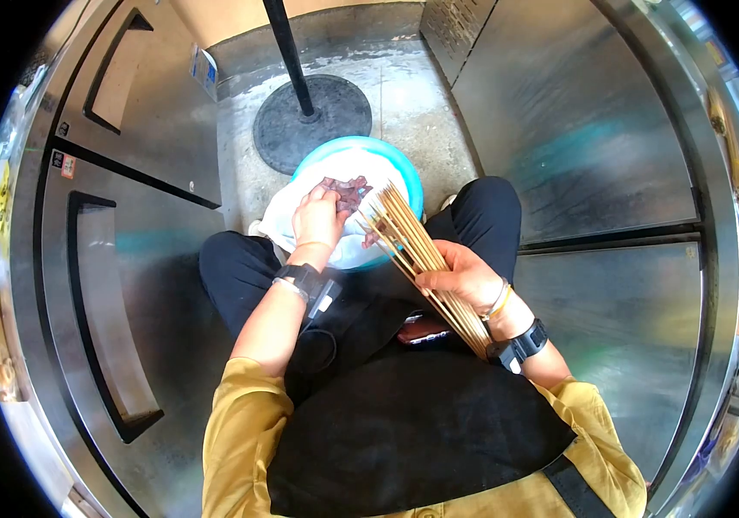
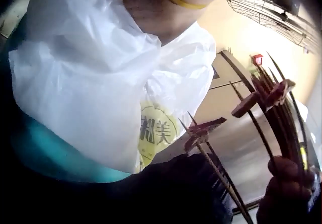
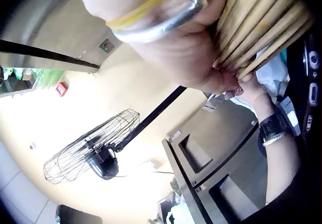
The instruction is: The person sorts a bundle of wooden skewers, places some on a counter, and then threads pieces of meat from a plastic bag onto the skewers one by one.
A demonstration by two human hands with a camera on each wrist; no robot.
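Over a white plastic bag (image 1: 278,209) lining a turquoise basin (image 1: 412,180), my left hand (image 1: 316,223) pinches dark red raw meat (image 1: 350,192). Its fingertips are partly hidden by the meat. My right hand (image 1: 470,278) grips a thick bundle of bamboo skewers (image 1: 428,250), their points toward the basin. Small meat slices (image 2: 246,104) are threaded near the tips of some skewers, as the left wrist view shows. In the right wrist view the bundled sticks (image 3: 261,22) lie across the palm, and the left hand (image 3: 254,94) is close beyond their ends.
Steel refrigerator doors stand close on both sides, the left door (image 1: 162,285) with long recessed handles and the right door (image 1: 611,337). Beyond the basin, a round black stand base (image 1: 270,129) with a pole sits on the concrete floor (image 1: 404,104). My knees flank the basin.
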